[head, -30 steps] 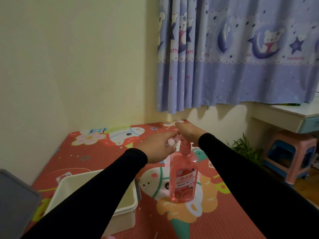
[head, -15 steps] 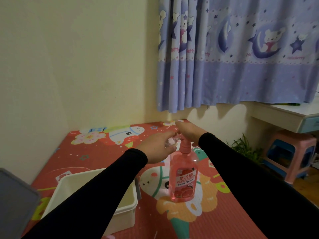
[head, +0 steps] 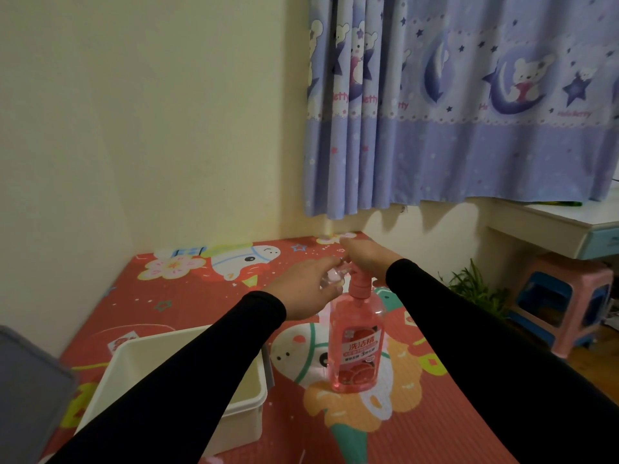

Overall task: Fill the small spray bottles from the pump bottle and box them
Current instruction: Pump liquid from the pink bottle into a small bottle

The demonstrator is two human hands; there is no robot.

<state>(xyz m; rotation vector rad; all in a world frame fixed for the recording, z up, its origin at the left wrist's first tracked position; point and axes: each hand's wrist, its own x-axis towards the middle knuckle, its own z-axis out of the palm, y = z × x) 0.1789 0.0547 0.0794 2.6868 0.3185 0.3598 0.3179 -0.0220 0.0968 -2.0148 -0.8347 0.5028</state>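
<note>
A pink pump bottle (head: 355, 343) stands upright on the red cartoon mat (head: 187, 296). My right hand (head: 366, 257) rests on top of its pump head, fingers lying forward over it. My left hand (head: 306, 289) grips a small clear spray bottle (head: 331, 279) and holds it at the pump's spout, left of the pump head. Most of the small bottle is hidden by my fingers. A white plastic box (head: 234, 406) sits on the mat at the lower left, partly under my left forearm.
A grey lid or panel (head: 30, 390) stands at the left edge. Walls close the mat in at the back and left, under a blue curtain (head: 469, 105). To the right are a potted plant (head: 475, 293), a pink stool (head: 569, 303) and a white desk (head: 562, 226).
Almost nothing has moved. Both hands stay at the pump head; the view has shifted very slightly.
</note>
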